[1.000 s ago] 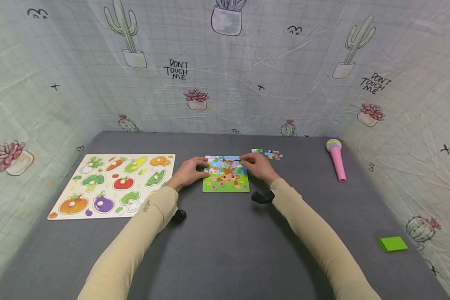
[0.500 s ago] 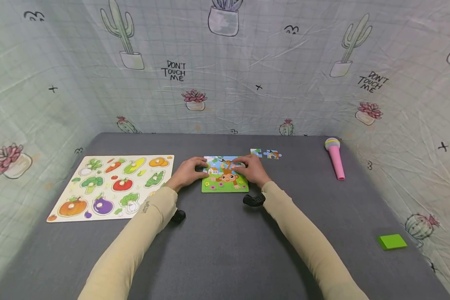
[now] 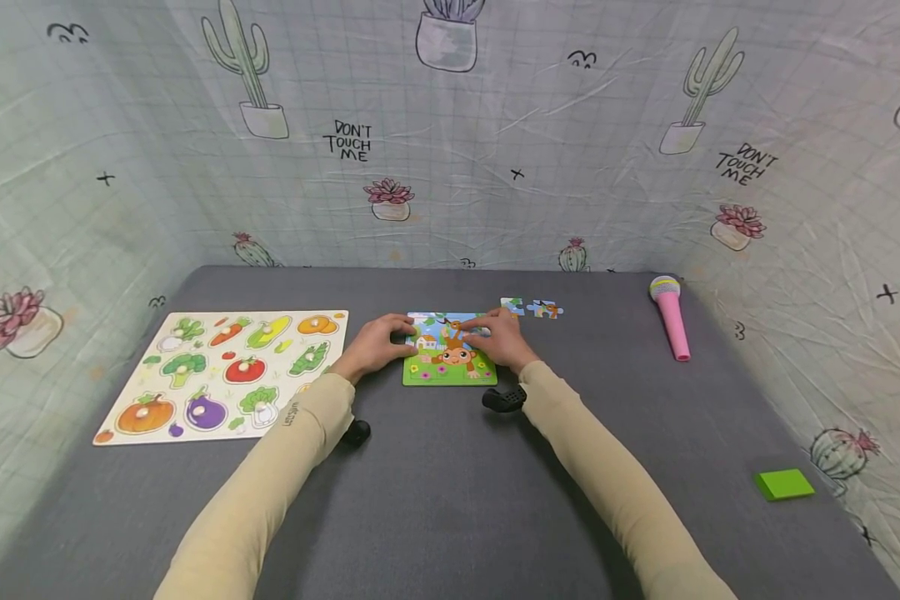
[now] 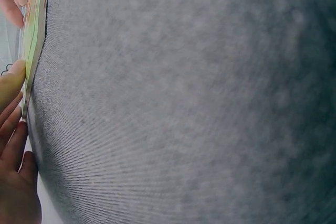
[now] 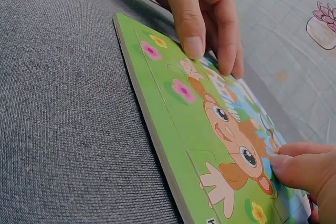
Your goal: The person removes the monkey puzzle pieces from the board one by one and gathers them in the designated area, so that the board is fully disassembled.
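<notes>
Two hands meet over a monkey puzzle (image 3: 446, 377), a flat framed board in the middle of the worktop (image 3: 435, 500). Inside its frame sit interlocking pieces with a brown monkey, flowers and a small house; seams show between them.

The left hand (image 3: 378, 342) rests at the puzzle's left edge, thumb and fingers apart, the thumb touching the board. The right hand (image 3: 502, 337) lies over the upper right part, fingertips on the picture, thumb and index finger slightly apart; it hides that corner, and I cannot tell whether a piece lies under the fingertips.

To the left, a vegetable board (image 3: 144, 382) carries pictures including a tomato, an eggplant, broccoli and a pumpkin. The left sleeve (image 3: 270, 487) passes in front of its lower right corner.

Just beyond the right hand lies a loose piece (image 3: 512, 306), with a blue-and-brown piece (image 3: 546, 309) to its right, perhaps two joined. Farther right are a pink microphone (image 3: 672, 321) and, nearer the person, a green block (image 3: 784, 484), both well apart from the puzzle. A cactus-print cloth (image 3: 450, 167) hangs behind.
</notes>
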{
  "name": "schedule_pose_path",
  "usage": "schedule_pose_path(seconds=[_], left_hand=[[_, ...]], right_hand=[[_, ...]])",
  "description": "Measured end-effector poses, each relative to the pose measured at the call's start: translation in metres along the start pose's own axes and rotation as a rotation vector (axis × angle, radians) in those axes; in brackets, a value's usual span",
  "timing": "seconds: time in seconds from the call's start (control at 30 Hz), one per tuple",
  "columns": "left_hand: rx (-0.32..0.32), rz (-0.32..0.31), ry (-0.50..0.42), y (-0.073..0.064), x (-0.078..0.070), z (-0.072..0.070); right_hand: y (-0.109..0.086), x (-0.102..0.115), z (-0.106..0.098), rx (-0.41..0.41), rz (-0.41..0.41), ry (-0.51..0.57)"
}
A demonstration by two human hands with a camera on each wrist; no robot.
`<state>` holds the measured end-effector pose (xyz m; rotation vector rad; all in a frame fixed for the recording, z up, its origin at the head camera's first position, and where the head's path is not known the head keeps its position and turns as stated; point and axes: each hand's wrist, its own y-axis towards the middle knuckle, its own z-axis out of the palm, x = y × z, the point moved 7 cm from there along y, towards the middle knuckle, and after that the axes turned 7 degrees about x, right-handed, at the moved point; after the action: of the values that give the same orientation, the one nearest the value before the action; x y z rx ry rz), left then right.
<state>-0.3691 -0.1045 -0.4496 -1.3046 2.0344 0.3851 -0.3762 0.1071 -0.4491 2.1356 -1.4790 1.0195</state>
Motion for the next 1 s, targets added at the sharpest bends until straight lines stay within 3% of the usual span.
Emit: schedule_pose_path(seconds=[0.57, 1.0], left_hand=[[0.004, 0.010, 0.007, -0.0007, -0.0038, -0.0019], [0.003, 0.015, 0.027, -0.0013, -0.0063, -0.0024]], right_hand=[[0.0005, 0.0006, -0.0009, 0.003, 0.040, 0.042], [0.0023, 0.0030, -0.0032, -0.029, -0.013, -0.005]])
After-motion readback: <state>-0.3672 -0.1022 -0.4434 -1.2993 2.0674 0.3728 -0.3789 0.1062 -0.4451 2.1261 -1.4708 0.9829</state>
